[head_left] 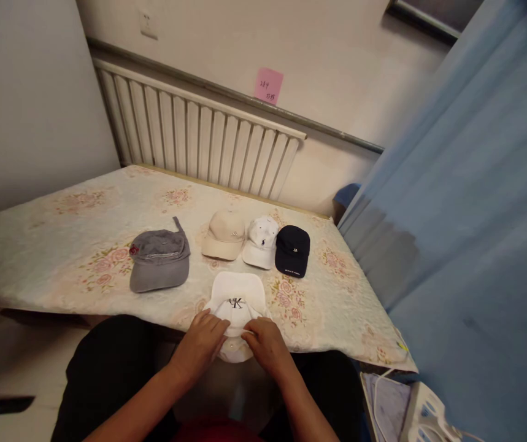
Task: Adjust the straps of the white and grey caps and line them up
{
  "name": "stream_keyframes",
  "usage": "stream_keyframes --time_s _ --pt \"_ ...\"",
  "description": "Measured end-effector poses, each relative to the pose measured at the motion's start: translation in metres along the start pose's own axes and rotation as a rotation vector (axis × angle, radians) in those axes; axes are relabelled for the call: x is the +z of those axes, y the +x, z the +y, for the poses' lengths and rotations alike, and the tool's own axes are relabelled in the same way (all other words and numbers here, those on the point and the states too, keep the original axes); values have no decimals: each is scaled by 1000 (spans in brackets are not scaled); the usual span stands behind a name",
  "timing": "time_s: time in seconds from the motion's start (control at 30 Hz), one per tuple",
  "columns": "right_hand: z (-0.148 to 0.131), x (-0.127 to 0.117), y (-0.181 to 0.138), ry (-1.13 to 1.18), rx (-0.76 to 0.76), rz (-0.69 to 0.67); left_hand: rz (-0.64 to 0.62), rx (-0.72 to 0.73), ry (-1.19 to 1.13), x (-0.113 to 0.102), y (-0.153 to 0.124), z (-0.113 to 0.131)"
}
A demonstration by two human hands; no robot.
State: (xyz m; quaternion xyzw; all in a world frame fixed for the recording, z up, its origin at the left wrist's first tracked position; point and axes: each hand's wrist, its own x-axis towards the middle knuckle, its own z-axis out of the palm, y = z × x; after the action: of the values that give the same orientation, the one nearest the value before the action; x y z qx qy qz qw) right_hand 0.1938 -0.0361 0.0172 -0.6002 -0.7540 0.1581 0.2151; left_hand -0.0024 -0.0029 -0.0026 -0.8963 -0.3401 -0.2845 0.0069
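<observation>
A white cap with a black logo (238, 294) lies at the table's near edge, brim pointing away from me. My left hand (201, 341) and my right hand (265, 344) both grip its crown at the near side, fingers curled onto the fabric. Behind it stand a grey cap (159, 261) to the left, then a beige cap (224, 236), a white cap (261, 240) and a black cap (293, 248) in a row.
The table carries a pale floral cloth (61, 239). A ribbed radiator (194, 135) runs along the wall behind it, with a pink note (269, 85) above. A blue curtain (465, 215) hangs at the right. An iron (429, 414) sits low at the right.
</observation>
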Motion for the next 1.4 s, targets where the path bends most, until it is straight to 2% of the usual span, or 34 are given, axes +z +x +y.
stream_keyframes --time_s 1.4 --pt "1 6 -2 -24 18 -21 -12 -8 -27 3 -3 -1"
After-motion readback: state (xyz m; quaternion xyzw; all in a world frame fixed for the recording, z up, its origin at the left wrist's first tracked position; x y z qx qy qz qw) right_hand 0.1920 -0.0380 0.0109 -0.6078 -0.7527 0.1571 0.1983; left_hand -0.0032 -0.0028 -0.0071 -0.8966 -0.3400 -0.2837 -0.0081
